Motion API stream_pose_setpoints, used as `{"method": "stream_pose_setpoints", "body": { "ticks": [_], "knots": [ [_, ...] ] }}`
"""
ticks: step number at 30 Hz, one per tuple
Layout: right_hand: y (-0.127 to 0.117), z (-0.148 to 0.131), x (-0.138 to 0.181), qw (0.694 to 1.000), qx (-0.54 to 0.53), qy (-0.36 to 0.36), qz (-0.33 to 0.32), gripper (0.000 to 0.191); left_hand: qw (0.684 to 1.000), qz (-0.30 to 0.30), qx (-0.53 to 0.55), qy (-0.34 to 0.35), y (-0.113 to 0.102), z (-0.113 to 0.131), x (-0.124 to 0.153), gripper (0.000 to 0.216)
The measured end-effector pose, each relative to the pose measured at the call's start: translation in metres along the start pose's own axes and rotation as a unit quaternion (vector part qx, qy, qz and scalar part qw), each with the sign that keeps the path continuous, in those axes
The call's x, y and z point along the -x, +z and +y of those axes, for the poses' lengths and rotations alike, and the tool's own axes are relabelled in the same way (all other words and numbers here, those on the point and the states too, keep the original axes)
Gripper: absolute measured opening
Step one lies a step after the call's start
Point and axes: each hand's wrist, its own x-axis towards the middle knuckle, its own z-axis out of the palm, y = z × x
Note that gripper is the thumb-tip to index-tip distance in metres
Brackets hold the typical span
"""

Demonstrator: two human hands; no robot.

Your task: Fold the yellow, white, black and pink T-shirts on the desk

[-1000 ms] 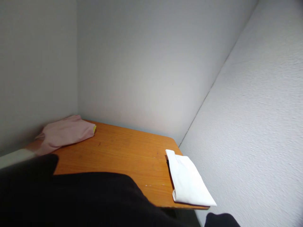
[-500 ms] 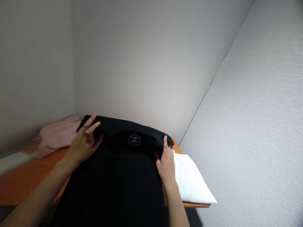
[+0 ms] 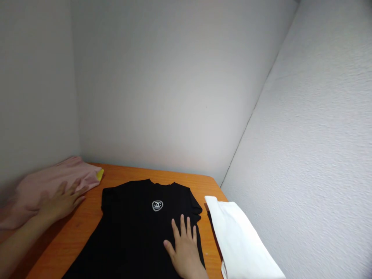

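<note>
A black T-shirt (image 3: 136,228) with a small white round logo on the chest lies spread flat on the orange wooden table (image 3: 122,176), collar toward the far wall. My right hand (image 3: 183,252) rests flat on the shirt's right side, fingers spread. My left hand (image 3: 62,200) lies flat at the left, fingers apart, touching the edge of a pink folded cloth (image 3: 43,184). Neither hand grips anything.
A white folded cloth (image 3: 240,244) lies at the table's right edge, against the textured wall. A bit of yellow (image 3: 100,174) shows under the pink cloth. Grey walls enclose the table at the back, left and right.
The shirt, held up by its shoulders half a second ago, now lies flat on the table. Both hands let go; the left moved to the pink cloth, the right onto the shirt.
</note>
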Motion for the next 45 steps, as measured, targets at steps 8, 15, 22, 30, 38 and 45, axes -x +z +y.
{"method": "stream_pose_setpoints", "body": {
  "ticks": [8,15,22,30,38,45],
  "knots": [
    [-0.008,-0.004,-0.015,0.995,0.041,0.023,-0.085,0.065,0.999,0.024,0.037,0.016,-0.013,0.055,-0.005,0.066],
    [0.013,-0.002,-0.084,0.982,0.115,0.063,-0.139,0.076,0.979,-0.098,0.04,0.172,0.04,0.159,0.016,0.062],
    [0.01,0.057,-0.141,0.955,0.218,0.156,-0.126,0.075,0.986,-0.139,0.044,0.081,0.05,0.157,0.014,0.067],
    [0.02,0.083,-0.179,0.955,0.23,0.144,-0.12,0.07,0.989,-0.133,0.042,0.05,0.053,0.13,-0.019,0.072],
    [0.028,0.103,-0.199,0.955,0.248,0.137,-0.09,0.064,0.993,-0.104,0.016,0.06,0.056,0.117,-0.025,0.068],
    [0.019,0.091,-0.201,0.954,0.273,0.1,-0.068,0.061,0.993,-0.095,0.012,0.064,0.061,0.127,-0.037,0.064]
  ]
}}
